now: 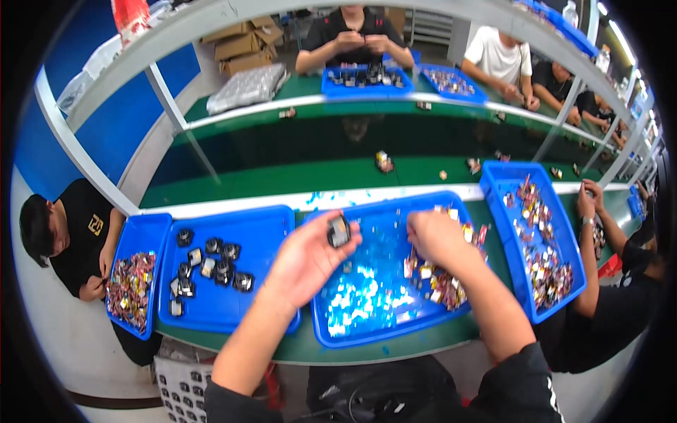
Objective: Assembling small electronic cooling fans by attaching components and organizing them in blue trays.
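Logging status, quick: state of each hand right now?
Left hand: holding a small black device, palm up.
Right hand: fingers curled, over the small parts; whether it grips any cannot be told.

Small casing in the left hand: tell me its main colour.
The casing is mostly black; head view shows it best.

- Green worktop (300,345), near side: a narrow blue tray (150,229) far left, a wide blue tray (268,240) beside it, another wide tray (318,321) right of that, and a long tray (495,180) set aslant at right.
- Green strip (247,166) beyond: small parts (384,162) scattered, mostly toward the right.
- Far worktop (300,85): a wrapped bundle (247,88) left, two blue bins (367,92) further right.
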`<state>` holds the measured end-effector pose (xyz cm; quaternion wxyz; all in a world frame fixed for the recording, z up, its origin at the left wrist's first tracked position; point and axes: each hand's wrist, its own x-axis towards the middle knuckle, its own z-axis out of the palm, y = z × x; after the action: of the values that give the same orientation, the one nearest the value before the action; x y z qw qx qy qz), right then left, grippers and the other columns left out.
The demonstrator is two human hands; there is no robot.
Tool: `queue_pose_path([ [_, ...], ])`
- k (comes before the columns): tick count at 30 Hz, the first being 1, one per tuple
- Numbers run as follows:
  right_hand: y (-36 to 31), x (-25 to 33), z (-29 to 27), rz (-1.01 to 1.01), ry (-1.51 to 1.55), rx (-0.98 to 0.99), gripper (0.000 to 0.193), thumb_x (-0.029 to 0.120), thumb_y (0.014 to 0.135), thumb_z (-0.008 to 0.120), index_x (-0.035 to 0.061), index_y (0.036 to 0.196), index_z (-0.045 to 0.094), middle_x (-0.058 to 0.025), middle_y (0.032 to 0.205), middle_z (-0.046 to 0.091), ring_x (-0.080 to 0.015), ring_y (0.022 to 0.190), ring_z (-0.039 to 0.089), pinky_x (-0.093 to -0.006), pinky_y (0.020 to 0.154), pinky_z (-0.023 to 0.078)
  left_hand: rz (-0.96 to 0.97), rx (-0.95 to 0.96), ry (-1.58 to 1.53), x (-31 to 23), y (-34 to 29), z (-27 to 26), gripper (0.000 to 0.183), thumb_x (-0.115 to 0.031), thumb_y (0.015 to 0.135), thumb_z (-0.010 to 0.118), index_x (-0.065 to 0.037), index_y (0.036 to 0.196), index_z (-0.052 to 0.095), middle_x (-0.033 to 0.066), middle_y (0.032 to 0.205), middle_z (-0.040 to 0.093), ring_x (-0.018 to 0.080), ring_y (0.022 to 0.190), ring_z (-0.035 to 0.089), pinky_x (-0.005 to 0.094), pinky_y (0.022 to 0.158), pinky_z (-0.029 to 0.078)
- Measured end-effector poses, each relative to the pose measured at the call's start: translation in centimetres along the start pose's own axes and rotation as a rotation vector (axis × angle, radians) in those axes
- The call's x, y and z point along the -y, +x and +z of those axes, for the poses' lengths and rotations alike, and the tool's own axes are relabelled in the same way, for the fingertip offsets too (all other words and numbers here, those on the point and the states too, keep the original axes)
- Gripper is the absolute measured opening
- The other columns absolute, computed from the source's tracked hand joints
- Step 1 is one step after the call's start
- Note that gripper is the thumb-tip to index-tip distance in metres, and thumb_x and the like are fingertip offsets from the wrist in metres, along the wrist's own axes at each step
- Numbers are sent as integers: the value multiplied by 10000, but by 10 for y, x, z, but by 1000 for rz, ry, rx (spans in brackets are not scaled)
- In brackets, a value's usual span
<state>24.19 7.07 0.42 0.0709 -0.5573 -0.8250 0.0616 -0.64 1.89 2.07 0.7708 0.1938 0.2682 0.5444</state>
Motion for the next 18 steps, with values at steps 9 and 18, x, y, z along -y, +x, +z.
queue_pose_path([
  [9, -40, 58, -21, -14, 1357, -78, 89, 4, 830, 722, -1, 901, 668, -7, 829, 657, -45, 743, 581, -213, 660, 468, 439, 62, 1279, 20, -15, 8, 189, -104, 801, 767, -62, 983, 741, 93, 1030, 603, 134, 904, 563, 308, 889, 501],
  [18, -36, 64, -12, 29, 1480, 28, 64, 47, 890, 672, -16, 899, 664, -39, 843, 665, -53, 772, 609, -191, 691, 491, 468, 111, 1141, 24, -15, -6, 141, -103, 765, 788, -35, 880, 744, 119, 974, 612, 204, 910, 586, 314, 789, 468],
])
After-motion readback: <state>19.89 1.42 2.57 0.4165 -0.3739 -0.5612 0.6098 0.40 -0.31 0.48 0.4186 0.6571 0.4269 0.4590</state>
